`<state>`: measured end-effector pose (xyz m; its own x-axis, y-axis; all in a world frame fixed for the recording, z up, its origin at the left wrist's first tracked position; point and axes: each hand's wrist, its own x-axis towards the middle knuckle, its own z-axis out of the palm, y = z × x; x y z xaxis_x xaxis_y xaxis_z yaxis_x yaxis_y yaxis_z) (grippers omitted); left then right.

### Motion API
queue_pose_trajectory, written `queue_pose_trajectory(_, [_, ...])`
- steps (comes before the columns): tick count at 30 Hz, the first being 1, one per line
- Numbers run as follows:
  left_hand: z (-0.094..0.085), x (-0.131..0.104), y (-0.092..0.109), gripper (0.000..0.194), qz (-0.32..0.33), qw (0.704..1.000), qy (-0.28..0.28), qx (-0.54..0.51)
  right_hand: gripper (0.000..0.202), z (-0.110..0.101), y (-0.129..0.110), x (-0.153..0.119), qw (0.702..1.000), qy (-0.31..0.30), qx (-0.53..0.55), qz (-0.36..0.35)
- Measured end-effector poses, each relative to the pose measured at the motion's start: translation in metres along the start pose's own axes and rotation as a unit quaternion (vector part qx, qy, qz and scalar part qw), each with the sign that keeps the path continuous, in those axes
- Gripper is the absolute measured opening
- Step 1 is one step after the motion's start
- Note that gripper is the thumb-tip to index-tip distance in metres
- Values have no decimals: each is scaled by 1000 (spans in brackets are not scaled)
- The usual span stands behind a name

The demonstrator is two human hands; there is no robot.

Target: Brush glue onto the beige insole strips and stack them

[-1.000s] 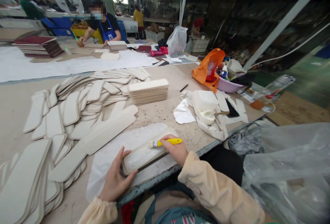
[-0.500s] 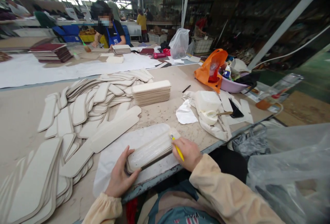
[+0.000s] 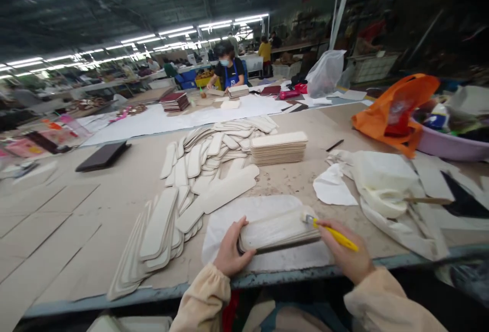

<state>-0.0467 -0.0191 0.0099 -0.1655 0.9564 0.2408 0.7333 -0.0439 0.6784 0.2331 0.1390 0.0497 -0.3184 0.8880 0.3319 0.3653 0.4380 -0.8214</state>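
In my right hand [image 3: 346,250] is a small paintbrush with a yellow handle [image 3: 340,238]. Its bristles touch the top near the right end of a stack of long, round-cornered cream pieces [image 3: 275,230]. The top piece looks wet and shiny. My left hand [image 3: 234,248] grips the stack's left end, thumb at the near side and fingers at the far side. Under the stack lies a white sheet [image 3: 223,215]. To the left spreads a loose heap of similar pieces [image 3: 160,220], and a neat stack of them [image 3: 278,148] stands behind.
To the right, a whitish tub [image 3: 385,174] with a flat stick [image 3: 428,200] sits on crumpled cloth. An orange bag [image 3: 397,113] and a lilac basin [image 3: 451,143] are beyond it. A dark flat object [image 3: 102,156] lies far left. A co-worker [image 3: 231,70] sits across the table.
The camera view has swung left, so everything appears further right and more of the table's left side shows. The brush remains near the stack's right end, its handle tilted more sideways. My left hand keeps its grip.
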Motion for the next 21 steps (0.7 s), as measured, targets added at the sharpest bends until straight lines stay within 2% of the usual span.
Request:
queue_pose_trajectory(3, [-4, 0, 4, 79, 14, 999, 9, 31, 28, -24, 8, 1, 996, 69, 2, 62])
queue_pose_trajectory(6, [-19, 11, 0, 59, -8, 990, 74, 120, 33, -37, 2, -3, 990, 97, 14, 105])
queue_pose_trajectory(8, [-34, 27, -10, 45, -40, 968, 129, 212, 34, -38, -1, -6, 988, 99, 23, 113])
queue_pose_trajectory(10, [-48, 47, -25, 38, -63, 942, 155, 289, 32, -37, -1, -8, 989, 98, 33, 109])
queue_pose_trajectory(13, [-64, 71, -49, 35, -75, 926, 147, 338, 29, -34, 5, -12, 991, 97, 34, 88])
queue_pose_trajectory(15, [-68, 80, -62, 34, -79, 919, 139, 362, 27, -35, 10, -14, 992, 96, 27, 73])
queue_pose_trajectory(21, [-64, 79, -78, 38, -78, 901, 145, 401, 26, -44, 15, -20, 991, 106, 11, 75])
